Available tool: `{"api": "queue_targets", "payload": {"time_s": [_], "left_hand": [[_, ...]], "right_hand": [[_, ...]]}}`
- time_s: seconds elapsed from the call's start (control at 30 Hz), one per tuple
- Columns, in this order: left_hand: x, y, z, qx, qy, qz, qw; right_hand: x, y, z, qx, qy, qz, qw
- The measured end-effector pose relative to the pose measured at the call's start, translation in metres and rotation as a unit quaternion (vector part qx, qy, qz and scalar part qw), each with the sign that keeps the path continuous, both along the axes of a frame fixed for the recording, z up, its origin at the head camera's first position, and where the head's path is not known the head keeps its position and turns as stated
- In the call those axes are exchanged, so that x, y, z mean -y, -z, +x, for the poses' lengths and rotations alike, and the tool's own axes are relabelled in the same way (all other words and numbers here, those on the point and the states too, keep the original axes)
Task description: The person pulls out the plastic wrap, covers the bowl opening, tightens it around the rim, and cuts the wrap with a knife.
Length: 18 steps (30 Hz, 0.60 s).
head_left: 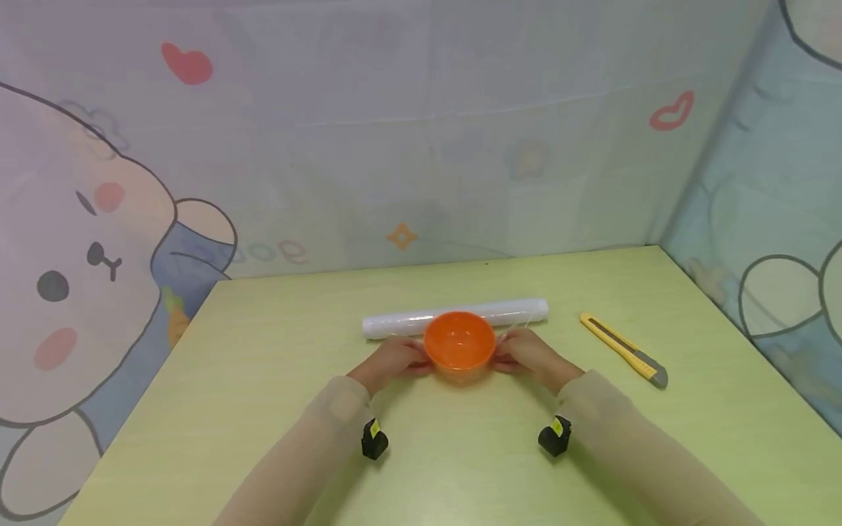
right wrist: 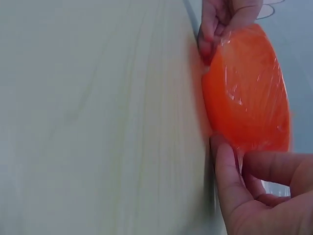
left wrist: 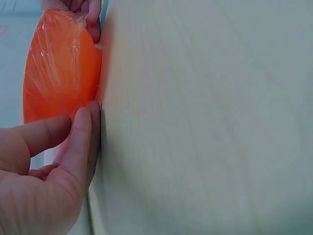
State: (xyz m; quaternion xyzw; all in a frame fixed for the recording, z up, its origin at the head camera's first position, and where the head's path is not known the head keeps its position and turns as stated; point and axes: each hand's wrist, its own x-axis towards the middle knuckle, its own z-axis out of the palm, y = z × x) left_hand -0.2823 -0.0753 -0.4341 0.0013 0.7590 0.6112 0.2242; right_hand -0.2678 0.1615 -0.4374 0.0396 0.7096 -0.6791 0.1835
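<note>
An orange bowl [head_left: 460, 340] stands upright on the table, with clear cling film [left wrist: 61, 58] drawn tight and wrinkled over its side. At its left side, my left hand [head_left: 395, 359] pinches the film between thumb and fingers, low by the tabletop. My right hand [head_left: 531, 355] does likewise on the opposite side, where a gathered bit of film [right wrist: 240, 159] shows between thumb and forefinger. Just behind the bowl lies a white roll of cling film [head_left: 513, 312], partly hidden by the bowl.
A yellow utility knife [head_left: 621, 349] lies on the table [head_left: 263, 409] to the right of my right hand. Behind the table hangs a printed cloth [head_left: 460, 146], and another cloth side [head_left: 756, 219] rises along the right edge. Each wrist carries a small black camera [head_left: 374, 440].
</note>
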Motion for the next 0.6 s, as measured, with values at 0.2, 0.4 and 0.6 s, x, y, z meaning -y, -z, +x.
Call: {"api": "queue_targets", "payload": {"time_s": [0.2, 0.4, 0.6], "left_hand": [[-0.003, 0.004, 0.001, 0.017, -0.01, 0.039, 0.999], [-0.003, 0.001, 0.006, 0.054, -0.03, 0.088, 0.9942], [-0.009, -0.004, 0.011, 0.061, -0.039, 0.087, 0.9936]], "right_hand": [[0.004, 0.0, 0.008, 0.029, 0.009, -0.068, 0.9972], [0.006, -0.004, 0.015, 0.059, 0.025, -0.11, 0.9919], [0.004, -0.01, 0.02, 0.069, 0.018, -0.139, 0.9877]]}}
